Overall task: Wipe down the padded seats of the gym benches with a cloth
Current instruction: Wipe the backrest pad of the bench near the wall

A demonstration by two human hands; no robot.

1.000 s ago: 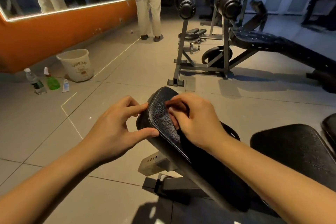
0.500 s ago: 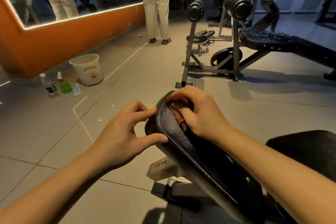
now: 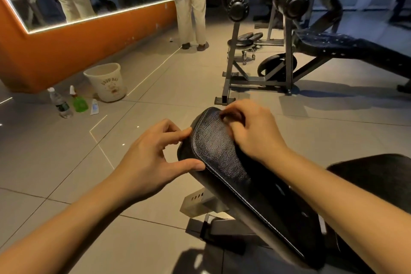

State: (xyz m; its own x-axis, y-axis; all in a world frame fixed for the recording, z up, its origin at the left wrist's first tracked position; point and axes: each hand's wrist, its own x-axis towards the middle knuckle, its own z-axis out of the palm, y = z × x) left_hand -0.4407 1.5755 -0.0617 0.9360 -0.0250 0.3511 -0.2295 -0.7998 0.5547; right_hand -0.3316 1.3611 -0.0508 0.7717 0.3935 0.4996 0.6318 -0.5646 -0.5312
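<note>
Tiled floor (image 3: 155,87) fills most of the frame. Weight bench (image 3: 347,45) at upper right, beside a rack (image 3: 233,51). Padded seat (image 3: 219,151), black, tilted, at centre, running down to lower right. Left hand (image 3: 153,160) at its left edge: thumb and fingertips touching the rim, fingers loosely spread. Right hand (image 3: 253,131) curled on the upper end of the pad; cloth under it cannot be made out. Bucket (image 3: 106,81), green spray bottle (image 3: 78,101) and water bottle (image 3: 59,102) at left by the orange wall.
</note>
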